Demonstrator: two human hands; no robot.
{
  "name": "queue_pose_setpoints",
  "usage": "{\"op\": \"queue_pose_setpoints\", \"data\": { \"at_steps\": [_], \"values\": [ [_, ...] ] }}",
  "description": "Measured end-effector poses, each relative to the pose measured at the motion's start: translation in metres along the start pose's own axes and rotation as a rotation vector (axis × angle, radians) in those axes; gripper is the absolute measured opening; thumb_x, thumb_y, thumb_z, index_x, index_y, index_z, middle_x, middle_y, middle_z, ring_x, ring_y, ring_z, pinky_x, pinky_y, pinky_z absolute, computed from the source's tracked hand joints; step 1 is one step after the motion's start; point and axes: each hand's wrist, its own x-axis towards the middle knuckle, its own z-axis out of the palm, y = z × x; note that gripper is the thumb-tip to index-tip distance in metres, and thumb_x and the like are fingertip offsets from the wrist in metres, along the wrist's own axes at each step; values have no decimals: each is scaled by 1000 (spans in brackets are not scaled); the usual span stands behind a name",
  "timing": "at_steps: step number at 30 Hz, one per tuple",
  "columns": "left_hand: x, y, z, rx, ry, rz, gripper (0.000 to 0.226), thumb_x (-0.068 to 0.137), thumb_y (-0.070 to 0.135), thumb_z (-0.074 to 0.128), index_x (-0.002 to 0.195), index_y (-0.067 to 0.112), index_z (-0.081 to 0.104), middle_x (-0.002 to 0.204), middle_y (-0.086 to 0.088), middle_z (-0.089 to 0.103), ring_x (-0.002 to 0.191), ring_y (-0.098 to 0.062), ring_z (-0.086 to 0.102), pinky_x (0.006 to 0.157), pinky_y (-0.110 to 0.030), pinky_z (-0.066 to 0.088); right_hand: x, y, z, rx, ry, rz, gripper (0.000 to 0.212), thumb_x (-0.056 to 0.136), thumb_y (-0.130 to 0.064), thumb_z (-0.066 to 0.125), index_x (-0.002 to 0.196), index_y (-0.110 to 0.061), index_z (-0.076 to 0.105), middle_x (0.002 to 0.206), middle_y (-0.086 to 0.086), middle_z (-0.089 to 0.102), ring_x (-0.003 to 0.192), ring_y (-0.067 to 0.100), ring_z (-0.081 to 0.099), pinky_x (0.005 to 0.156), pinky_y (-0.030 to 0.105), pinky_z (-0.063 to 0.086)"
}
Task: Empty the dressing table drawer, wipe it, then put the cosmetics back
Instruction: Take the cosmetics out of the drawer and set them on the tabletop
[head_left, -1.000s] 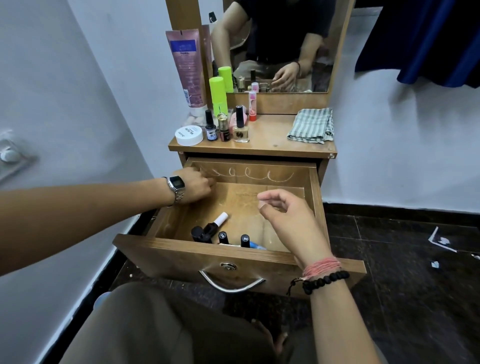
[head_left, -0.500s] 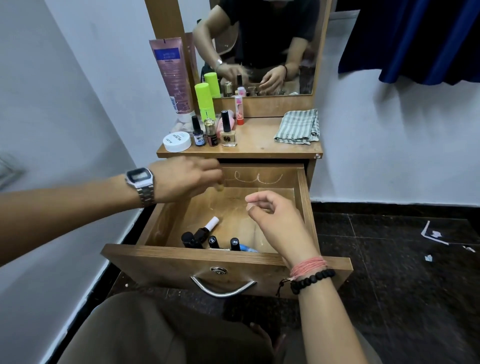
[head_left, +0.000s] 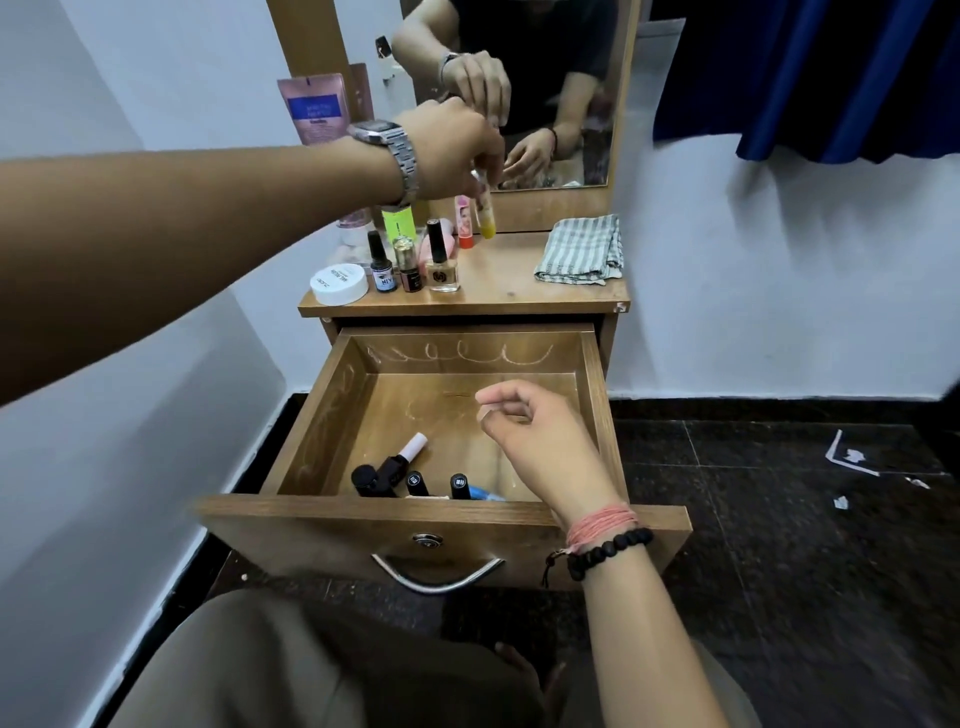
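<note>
Drawer (head_left: 332, 415) left behind — left hand (head_left: 457, 150) has lifted a yellow-tipped tube (head_left: 485, 208) tabletop-ward.

Soft, even indoor light; faint shadows on wall (head_left: 156, 415); wide-angle bending at edges; left hand (head_left: 457, 150) slightly motion-blurred.

Five cosmetics are lying at the front of the open drawer (head_left: 332, 410): a white-capped tube (head_left: 410, 451), three black-capped bottles (head_left: 366, 480) and a blue item (head_left: 480, 492) mostly hidden by the drawer front. Up on the tabletop (head_left: 519, 291), three nail polish bottles (head_left: 443, 257) are standing in a row beside one white jar (head_left: 338, 283), with one folded striped cloth (head_left: 582, 250) lying apart. Two hands are showing, the left hand (head_left: 457, 150) gripping one yellow-bottomed tube (head_left: 485, 213).
</note>
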Motion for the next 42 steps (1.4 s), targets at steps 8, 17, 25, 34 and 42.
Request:
{"op": "queue_pose_setpoints", "data": {
  "at_steps": [8, 17, 25, 34, 42],
  "values": [
    [30, -11, 35, 67, -201, -74, 19, 79, 19, 75, 98, 17, 72, 102, -7, 70, 98, -27, 61, 80, -38, 52, 2, 2, 0, -12, -3, 0, 10, 90, -27, 62, 97, -33, 67, 99, -17, 64, 99, 1, 58, 84, 25, 49],
    [35, -21, 44, 80, -243, -107, 22, 79, 18, 74, 102, 19, 71, 105, -7, 68, 96, -27, 61, 74, -33, 48, 3, 3, 2, -64, -4, -6, 9, 90, -28, 62, 94, -36, 66, 101, -16, 64, 100, -1, 57, 89, 26, 49],
    [41, -24, 46, 63, -217, -104, 30, 82, 20, 72, 112, 22, 68, 113, -6, 65, 103, -27, 59, 74, -32, 44, 1, 1, 3, -121, -13, -6, 10, 90, -30, 61, 95, -39, 63, 100, -18, 62, 99, 6, 58, 85, 35, 54],
    [-27, 3, 0, -156, 192, -62, 16, 92, 31, 53, 98, 24, 66, 98, 5, 66, 86, -18, 63, 68, -29, 49, -2, 0, 13, -536, -36, 12, 17, 91, -32, 55, 107, -38, 57, 111, -21, 61, 91, 1, 57, 76, 25, 49],
    [-212, 49, 40, -285, -39, -52, 25, 91, 46, 36, 93, 35, 59, 84, 18, 64, 70, -3, 60, 55, -24, 51, -9, -8, 21, -733, -4, 66, 18, 88, -32, 48, 101, -34, 60, 104, -12, 65, 94, 13, 62, 79, 29, 49]
  ]
}}
